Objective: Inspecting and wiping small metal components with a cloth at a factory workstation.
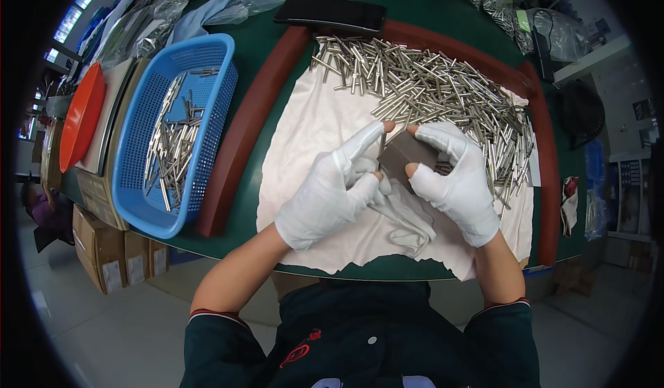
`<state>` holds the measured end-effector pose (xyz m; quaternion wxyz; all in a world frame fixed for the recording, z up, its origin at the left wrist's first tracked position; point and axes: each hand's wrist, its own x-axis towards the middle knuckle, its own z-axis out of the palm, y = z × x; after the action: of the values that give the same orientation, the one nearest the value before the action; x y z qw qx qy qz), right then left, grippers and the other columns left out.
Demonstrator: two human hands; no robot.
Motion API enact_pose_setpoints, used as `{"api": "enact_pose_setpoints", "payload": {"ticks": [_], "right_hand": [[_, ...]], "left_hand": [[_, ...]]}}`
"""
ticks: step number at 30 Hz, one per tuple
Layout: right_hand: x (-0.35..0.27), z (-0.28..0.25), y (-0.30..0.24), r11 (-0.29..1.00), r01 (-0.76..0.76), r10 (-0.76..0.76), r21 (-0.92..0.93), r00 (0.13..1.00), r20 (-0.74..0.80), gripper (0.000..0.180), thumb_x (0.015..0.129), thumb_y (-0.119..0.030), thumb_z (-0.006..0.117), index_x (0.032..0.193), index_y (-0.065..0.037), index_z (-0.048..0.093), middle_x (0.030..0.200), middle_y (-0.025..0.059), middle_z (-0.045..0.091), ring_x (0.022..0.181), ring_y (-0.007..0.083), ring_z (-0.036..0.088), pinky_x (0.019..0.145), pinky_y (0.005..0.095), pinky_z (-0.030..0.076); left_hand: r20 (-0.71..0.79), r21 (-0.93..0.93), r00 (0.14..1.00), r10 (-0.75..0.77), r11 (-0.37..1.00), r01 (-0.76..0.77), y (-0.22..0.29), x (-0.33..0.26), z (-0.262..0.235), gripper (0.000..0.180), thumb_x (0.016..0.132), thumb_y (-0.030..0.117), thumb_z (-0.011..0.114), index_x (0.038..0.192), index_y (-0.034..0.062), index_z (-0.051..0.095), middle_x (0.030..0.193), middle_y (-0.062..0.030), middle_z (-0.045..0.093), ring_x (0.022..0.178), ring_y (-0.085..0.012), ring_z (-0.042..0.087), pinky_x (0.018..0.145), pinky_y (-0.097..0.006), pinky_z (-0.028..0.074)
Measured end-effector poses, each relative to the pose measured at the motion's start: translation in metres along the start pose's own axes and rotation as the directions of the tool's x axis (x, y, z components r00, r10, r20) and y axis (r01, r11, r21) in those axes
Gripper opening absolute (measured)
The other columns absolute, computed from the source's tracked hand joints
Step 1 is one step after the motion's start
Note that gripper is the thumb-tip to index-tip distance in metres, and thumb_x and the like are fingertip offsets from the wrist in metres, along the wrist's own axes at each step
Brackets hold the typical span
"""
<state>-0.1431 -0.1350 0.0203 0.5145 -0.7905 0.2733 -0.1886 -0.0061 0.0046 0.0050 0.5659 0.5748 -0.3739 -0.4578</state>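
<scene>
Centrally, both gloved hands pinch a grey block [404, 154], left hand [330, 193] and right hand [460, 177] equally near, pin pile [443, 90] just beyond.

At the far left, below the table edge, I saw brown cardboard boxes [111, 253] stacked on the floor, each bearing a small white rectangular label [113, 276]. Clear plastic bags [149, 25] lay crumpled along the table's upper left, and more clear bags [553, 32] sat at the upper right. A flat black rectangular device [330, 14] with a dark, unlit screen rested at the table's far edge, beyond the pile of metal pins [436, 90].
</scene>
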Motion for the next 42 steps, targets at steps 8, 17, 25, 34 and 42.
{"api": "enact_pose_setpoints", "payload": {"ticks": [8, 17, 25, 34, 42], "right_hand": [[0.0, 0.0, 0.001, 1.0, -0.007, 0.007, 0.004, 1.0, 0.002, 0.051, 0.066, -0.017, 0.073, 0.109, 0.008, 0.064, 0.105, 0.0148, 0.06, 0.098, 0.0226, 0.06, 0.088, 0.0301, 0.047], [0.001, -0.001, 0.005, 0.994, 0.01, -0.02, -0.105, 0.995, -0.099, 0.051, 0.066, -0.019, 0.074, 0.108, 0.009, 0.064, 0.105, 0.0157, 0.061, 0.096, 0.0232, 0.061, 0.087, 0.0302, 0.049], [0.001, 0.003, -0.002, 0.999, 0.007, -0.011, -0.045, 0.996, -0.087, 0.051, 0.066, -0.019, 0.075, 0.108, 0.008, 0.064, 0.105, 0.0151, 0.061, 0.097, 0.0224, 0.061, 0.087, 0.0293, 0.048], [-0.001, 0.007, 0.0, 0.999, -0.011, 0.013, 0.044, 0.999, -0.046, 0.052, 0.067, -0.02, 0.074, 0.109, 0.009, 0.063, 0.107, 0.0153, 0.06, 0.096, 0.0213, 0.062, 0.086, 0.0292, 0.049], [0.001, 0.005, 0.0, 0.999, -0.035, 0.033, -0.032, 0.997, -0.067, 0.051, 0.066, -0.019, 0.074, 0.107, 0.008, 0.064, 0.105, 0.0158, 0.061, 0.095, 0.0225, 0.062, 0.085, 0.0298, 0.05]], "left_hand": [[0.049, -0.141, 0.997, -0.066, 0.987, 0.072, 0.004, 0.0, -0.002, 0.063, 0.087, -0.01, 0.043, 0.147, 0.0081, 0.034, 0.091, -0.0047, 0.064, 0.074, -0.0056, 0.057, 0.068, -0.023, 0.05], [0.005, -0.176, 0.992, -0.129, 0.976, 0.128, 0.009, 0.0, 0.0, 0.065, 0.088, -0.006, 0.045, 0.149, 0.0066, 0.026, 0.077, -0.0047, 0.062, 0.07, -0.0062, 0.058, 0.067, -0.022, 0.049], [-0.013, -0.129, 0.992, -0.123, 0.984, 0.12, 0.003, 0.003, -0.001, 0.065, 0.088, -0.005, 0.047, 0.148, 0.0025, 0.024, 0.076, -0.0058, 0.064, 0.069, -0.0069, 0.059, 0.066, -0.022, 0.049], [0.007, -0.152, 0.994, -0.107, 0.983, 0.106, 0.004, 0.001, -0.001, 0.063, 0.089, -0.004, 0.047, 0.148, 0.0025, 0.025, 0.077, -0.0072, 0.064, 0.07, -0.0085, 0.061, 0.066, -0.023, 0.05], [0.019, -0.187, 0.994, -0.107, 0.976, 0.108, 0.008, 0.001, 0.0, 0.063, 0.089, -0.005, 0.047, 0.147, 0.0024, 0.025, 0.077, -0.0066, 0.064, 0.072, -0.0094, 0.063, 0.067, -0.023, 0.051]]}}
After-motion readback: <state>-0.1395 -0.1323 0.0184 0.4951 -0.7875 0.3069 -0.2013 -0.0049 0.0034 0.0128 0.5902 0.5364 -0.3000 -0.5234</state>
